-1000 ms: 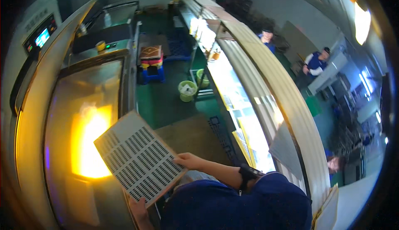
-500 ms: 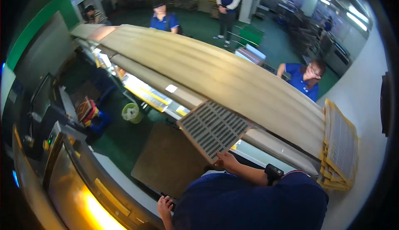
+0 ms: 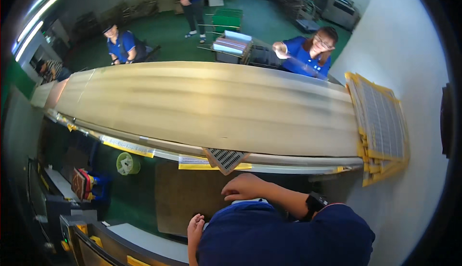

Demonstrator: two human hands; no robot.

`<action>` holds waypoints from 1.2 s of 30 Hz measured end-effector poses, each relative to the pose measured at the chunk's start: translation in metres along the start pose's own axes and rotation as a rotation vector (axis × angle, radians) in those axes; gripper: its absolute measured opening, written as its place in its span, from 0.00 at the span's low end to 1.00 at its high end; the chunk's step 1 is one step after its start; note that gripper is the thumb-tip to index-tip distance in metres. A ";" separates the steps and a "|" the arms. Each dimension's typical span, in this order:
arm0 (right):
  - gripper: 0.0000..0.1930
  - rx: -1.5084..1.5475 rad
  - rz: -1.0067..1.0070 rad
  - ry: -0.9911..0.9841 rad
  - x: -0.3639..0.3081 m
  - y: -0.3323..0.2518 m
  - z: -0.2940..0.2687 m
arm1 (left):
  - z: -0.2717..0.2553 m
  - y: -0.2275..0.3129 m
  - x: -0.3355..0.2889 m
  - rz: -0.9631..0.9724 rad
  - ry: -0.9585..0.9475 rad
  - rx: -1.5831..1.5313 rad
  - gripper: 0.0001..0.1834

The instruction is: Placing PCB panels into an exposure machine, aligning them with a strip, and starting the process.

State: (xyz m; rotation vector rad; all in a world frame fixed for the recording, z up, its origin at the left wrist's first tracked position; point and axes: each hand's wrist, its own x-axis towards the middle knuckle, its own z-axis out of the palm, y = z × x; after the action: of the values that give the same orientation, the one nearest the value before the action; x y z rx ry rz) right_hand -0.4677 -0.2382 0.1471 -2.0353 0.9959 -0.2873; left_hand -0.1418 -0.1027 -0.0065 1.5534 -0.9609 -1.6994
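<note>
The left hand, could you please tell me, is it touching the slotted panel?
Apart: the head view shows brown board in the gap between the left hand and the slotted panel.

The person wears a dark navy-blue shirt (image 3: 284, 239), of a plain and smooth cloth, which turns to a brighter blue toward its front edge. On the right side, a thin reddish trim (image 3: 338, 204) follows the upper edge of the cloth. A black strapped device (image 3: 315, 202), small and box-shaped, sits around the right arm, close to the shirt. Beyond the shirt front shows a little pale cloth (image 3: 250, 201), bluish white. The left hand (image 3: 195, 228) and the right hand (image 3: 246, 187) are both bare.
</note>
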 end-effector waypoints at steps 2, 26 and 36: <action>0.09 -0.017 -0.285 0.318 -0.005 -0.045 -0.013 | -0.014 0.004 0.011 -0.063 0.006 -0.031 0.22; 0.22 -0.474 -0.420 0.432 0.080 -0.111 0.018 | -0.178 0.208 0.058 0.278 -0.138 -0.557 0.32; 0.28 -0.358 -0.578 0.142 0.173 -0.073 0.035 | -0.198 0.124 -0.075 0.325 0.579 -0.511 0.38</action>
State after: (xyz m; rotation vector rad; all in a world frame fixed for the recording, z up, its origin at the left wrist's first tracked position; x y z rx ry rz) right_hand -0.2961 -0.3204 0.1558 -2.6414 0.5413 -0.5972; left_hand 0.0603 -0.1249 0.1314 1.3320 -0.4038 -1.0590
